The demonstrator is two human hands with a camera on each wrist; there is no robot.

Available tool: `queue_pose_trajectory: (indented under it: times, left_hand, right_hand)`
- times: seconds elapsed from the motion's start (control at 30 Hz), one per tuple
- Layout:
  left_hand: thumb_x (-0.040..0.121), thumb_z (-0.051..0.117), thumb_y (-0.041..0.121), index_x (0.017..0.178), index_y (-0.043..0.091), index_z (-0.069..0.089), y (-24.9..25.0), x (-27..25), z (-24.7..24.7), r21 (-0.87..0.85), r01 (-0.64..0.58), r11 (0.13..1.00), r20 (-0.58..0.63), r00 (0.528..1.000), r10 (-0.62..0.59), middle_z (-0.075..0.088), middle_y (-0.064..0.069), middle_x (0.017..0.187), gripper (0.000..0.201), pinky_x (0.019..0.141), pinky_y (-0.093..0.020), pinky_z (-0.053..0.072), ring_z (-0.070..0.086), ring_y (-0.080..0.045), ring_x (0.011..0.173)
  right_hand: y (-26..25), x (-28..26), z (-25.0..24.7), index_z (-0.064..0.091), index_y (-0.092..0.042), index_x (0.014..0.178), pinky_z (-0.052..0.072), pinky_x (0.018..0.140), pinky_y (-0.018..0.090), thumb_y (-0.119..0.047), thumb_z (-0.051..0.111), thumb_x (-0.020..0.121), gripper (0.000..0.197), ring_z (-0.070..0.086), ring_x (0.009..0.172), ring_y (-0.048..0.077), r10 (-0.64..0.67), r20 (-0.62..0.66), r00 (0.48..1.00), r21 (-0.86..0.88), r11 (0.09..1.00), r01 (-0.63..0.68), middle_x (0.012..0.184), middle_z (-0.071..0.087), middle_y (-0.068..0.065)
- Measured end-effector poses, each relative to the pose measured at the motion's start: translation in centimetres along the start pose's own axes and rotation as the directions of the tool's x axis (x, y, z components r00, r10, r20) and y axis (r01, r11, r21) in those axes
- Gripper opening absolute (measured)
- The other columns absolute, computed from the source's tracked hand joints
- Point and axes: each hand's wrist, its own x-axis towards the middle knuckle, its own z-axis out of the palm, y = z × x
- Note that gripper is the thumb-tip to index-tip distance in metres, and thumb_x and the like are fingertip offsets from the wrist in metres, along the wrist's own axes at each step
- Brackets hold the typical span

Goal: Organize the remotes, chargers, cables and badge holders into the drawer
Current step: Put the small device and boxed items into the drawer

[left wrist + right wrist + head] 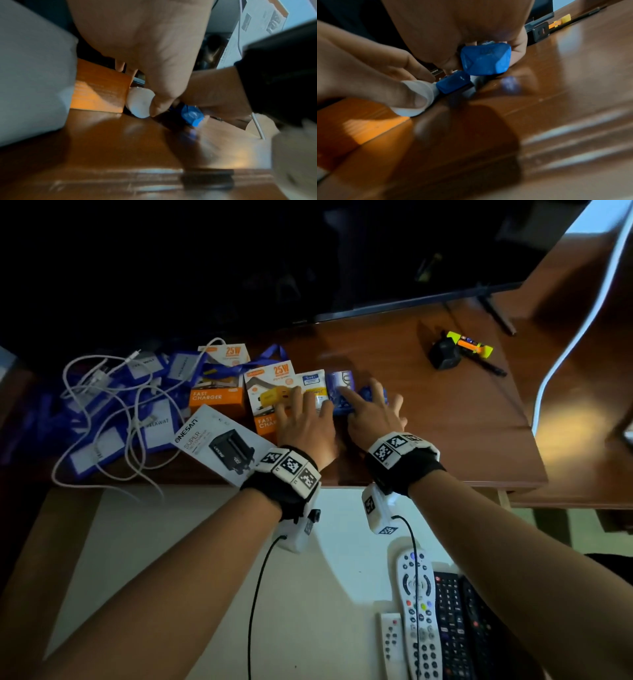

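Note:
On the brown desk [445,419] stand two orange fast-charger boxes [215,395], a white-and-yellow pack [313,381] and blue packs [339,385]. My left hand [301,409] lies over the nearer orange box [270,392] and pinches the white pack [419,94] with its thumb at the near end. My right hand [370,405] grips a blue pack [485,59] between thumb and fingers; a second blue pack [453,82] lies beside it. White cables [102,392] and blue badge holders [92,453] lie at the left. Remotes [416,611] lie in the open white drawer [205,542].
A grey charger box [219,443] overhangs the desk's front edge. A black charger cube [445,356] and a yellow-green item [471,342] sit at the back right, near the TV's foot [496,313]. The dark TV [308,251] spans the back. Black remotes [452,628] fill the drawer's right corner.

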Motion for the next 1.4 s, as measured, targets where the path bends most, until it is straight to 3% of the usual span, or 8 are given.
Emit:
queue_pose_trajectory:
  times: [0.27, 0.4, 0.6, 0.7, 0.8, 1.07, 1.2, 1.4]
  left_hand:
    - [0.072, 0.07, 0.044, 0.149, 0.028, 0.006, 0.7, 3.2, -1.1, -0.124, -0.174, 0.977, 0.226, 0.954, 0.199, 0.003, -0.003, 0.159, 0.102, 0.11, -0.054, 0.014, 0.004, -0.028, 0.145]
    - [0.072, 0.07, 0.038, 0.149, 0.02, 0.013, 3.3, 3.3, -1.0, -0.077, -0.287, 0.955, 0.297, 0.908, 0.297, 0.023, -0.004, 0.153, 0.098, 0.107, -0.049, 0.02, 0.02, -0.027, 0.14]
    - [0.067, 0.071, 0.035, 0.142, 0.015, 0.03, 5.4, -1.0, -0.1, -0.174, -0.395, 0.902, 0.136, 0.898, 0.419, 0.043, -0.005, 0.131, 0.087, 0.103, -0.044, 0.029, 0.04, -0.025, 0.124]
    - [0.063, 0.069, 0.022, 0.139, 0.009, 0.037, 6.1, -5.6, 1.6, -0.332, -0.49, 0.806, 0.023, 0.85, 0.526, 0.049, -0.009, 0.126, 0.084, 0.1, -0.039, 0.036, 0.044, -0.03, 0.118]
    - [0.056, 0.069, 0.015, 0.133, 0.002, 0.046, 5.9, -10.3, 4.2, -0.412, -0.554, 0.723, -0.098, 0.816, 0.569, 0.053, -0.014, 0.122, 0.081, 0.103, -0.036, 0.036, 0.045, -0.034, 0.115]
    - [0.069, 0.072, 0.03, 0.141, 0.013, 0.028, 2.4, -16.5, 9.2, -0.393, -0.119, 0.912, 0.412, 0.863, 0.291, 0.039, -0.008, 0.134, 0.087, 0.091, -0.041, 0.045, 0.05, -0.035, 0.111]
    - [0.069, 0.073, 0.03, 0.136, 0.009, 0.03, 1.9, -17.0, 10.1, -0.333, -0.067, 0.94, 0.471, 0.852, 0.228, 0.039, -0.011, 0.128, 0.082, 0.081, -0.042, 0.049, 0.057, -0.039, 0.103]
    - [0.072, 0.077, 0.032, 0.129, 0.01, 0.032, 2.3, -17.3, 10.8, -0.333, 0.03, 0.943, 0.545, 0.822, 0.166, 0.032, -0.012, 0.128, 0.076, 0.083, -0.043, 0.05, 0.057, -0.036, 0.104]
  right_hand:
    - [2.9, -5.2, 1.3, 0.025, -0.052, 0.138, 0.037, 0.09, 0.053, -0.026, 0.04, 0.089, 0.057, 0.027, 0.118, 0.039, -0.019, -0.077, 0.997, -0.107, 0.994, 0.011, 0.15, 0.02, -0.004]
    - [4.8, -8.5, 1.9, 0.031, -0.045, 0.139, 0.041, 0.083, 0.047, -0.025, 0.043, 0.084, 0.059, 0.032, 0.109, 0.035, -0.041, -0.131, 0.99, -0.125, 0.992, 0.025, 0.147, 0.028, -0.007]
    - [8.2, -15.0, 3.4, 0.046, -0.016, 0.128, 0.029, 0.086, 0.03, -0.021, 0.049, 0.058, 0.07, 0.045, 0.107, 0.024, 0.097, -0.282, 0.955, 0.25, 0.968, -0.024, 0.125, 0.05, 0.002]
    - [9.1, -19.4, 5.0, 0.052, -0.008, 0.121, 0.042, 0.089, 0.036, -0.017, 0.059, 0.054, 0.068, 0.051, 0.101, 0.024, 0.201, -0.222, 0.954, 0.442, 0.893, -0.085, 0.11, 0.049, 0.002]
    - [9.4, -22.7, 6.9, 0.053, -0.006, 0.117, 0.037, 0.079, 0.022, -0.014, 0.069, 0.054, 0.065, 0.051, 0.095, 0.02, 0.244, -0.076, 0.967, 0.477, 0.86, -0.18, 0.106, 0.046, 0.0]
    - [7.8, -23.7, 10.5, 0.058, -0.008, 0.112, 0.047, 0.086, 0.031, -0.013, 0.083, 0.058, 0.06, 0.049, 0.09, 0.02, 0.165, 0.444, 0.881, 0.186, 0.944, -0.271, 0.106, 0.041, 0.003]
    - [6.1, -23.0, 11.5, 0.057, -0.013, 0.113, 0.048, 0.086, 0.034, -0.026, 0.086, 0.061, 0.061, 0.055, 0.098, 0.029, 0.12, 0.555, 0.823, 0.013, 0.988, -0.153, 0.113, 0.046, 0.008]
    - [5.2, -22.9, 12.1, 0.062, -0.008, 0.113, 0.047, 0.089, 0.035, -0.013, 0.062, 0.083, 0.03, 0.057, 0.109, 0.033, 0.063, 0.643, 0.763, -0.178, 0.982, 0.069, 0.117, 0.055, 0.014]
